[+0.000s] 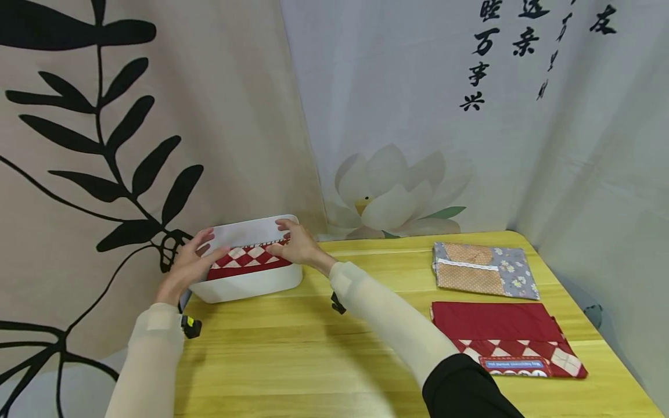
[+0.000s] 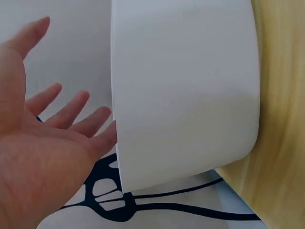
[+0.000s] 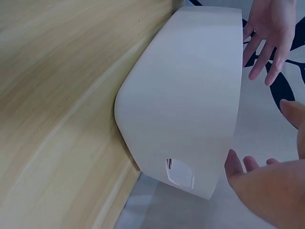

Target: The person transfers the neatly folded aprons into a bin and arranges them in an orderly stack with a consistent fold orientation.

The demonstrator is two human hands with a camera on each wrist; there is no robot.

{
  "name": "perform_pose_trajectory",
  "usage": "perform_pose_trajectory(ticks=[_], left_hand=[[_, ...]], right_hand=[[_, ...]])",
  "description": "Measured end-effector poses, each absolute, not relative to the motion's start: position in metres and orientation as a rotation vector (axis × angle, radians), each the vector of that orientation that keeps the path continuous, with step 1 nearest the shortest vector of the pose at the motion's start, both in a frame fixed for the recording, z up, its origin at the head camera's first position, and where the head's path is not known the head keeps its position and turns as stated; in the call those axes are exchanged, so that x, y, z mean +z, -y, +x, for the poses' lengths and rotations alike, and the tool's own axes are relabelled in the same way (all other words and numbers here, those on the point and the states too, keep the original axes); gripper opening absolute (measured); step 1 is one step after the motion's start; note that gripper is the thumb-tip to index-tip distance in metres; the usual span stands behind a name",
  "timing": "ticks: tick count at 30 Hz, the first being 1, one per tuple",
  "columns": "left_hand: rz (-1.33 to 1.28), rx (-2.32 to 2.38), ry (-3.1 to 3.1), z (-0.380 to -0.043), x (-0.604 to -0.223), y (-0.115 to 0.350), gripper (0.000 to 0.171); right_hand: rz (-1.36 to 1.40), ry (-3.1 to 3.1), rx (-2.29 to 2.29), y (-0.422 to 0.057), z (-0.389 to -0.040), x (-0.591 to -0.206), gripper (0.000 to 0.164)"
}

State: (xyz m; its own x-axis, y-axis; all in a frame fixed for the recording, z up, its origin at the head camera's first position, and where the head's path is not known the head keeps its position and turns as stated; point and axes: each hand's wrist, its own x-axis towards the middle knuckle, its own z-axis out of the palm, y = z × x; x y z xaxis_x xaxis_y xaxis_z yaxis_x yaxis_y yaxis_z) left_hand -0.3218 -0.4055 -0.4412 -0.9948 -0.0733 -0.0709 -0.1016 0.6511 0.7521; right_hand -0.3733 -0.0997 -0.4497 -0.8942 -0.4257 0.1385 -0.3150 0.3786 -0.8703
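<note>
A white plastic box (image 1: 256, 288) stands at the back left of the table, with a folded red and white checked cloth item (image 1: 250, 259) inside it. My left hand (image 1: 188, 266) is at the box's left end, its fingers spread and holding nothing. At the right end is my right hand (image 1: 302, 248), thumb reaching over the cloth and fingers loosely bent near the rim. The right wrist view shows both hands above the box opening, with nothing gripped. The cloth is hidden behind the box wall in both wrist views.
At the table's right side lie a folded grey floral and tan dotted cloth item (image 1: 478, 271) and, nearer, a red one with a checked band (image 1: 502, 325). Printed curtains (image 1: 230, 116) hang behind the wooden table (image 1: 292, 360). The box stands near its back left edge.
</note>
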Motion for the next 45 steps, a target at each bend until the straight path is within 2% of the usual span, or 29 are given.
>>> perform_pose_trajectory(ticks=[13,26,45], left_hand=[[-0.064,1.134,-2.857,-0.312,-0.439,0.389,0.108],[0.092,1.087,-2.933,-0.302,-0.441,0.365,0.098],[0.312,1.144,-3.026,-0.284,-0.449,0.324,0.087]], right_hand=[[-0.835,-2.543,-1.43,0.08,-0.364,-0.443,0.085],[-0.852,-2.528,-1.374,0.052,-0.351,-0.442,0.092],[-0.893,-2.592,-1.373,0.001,-0.327,-0.457,0.085]])
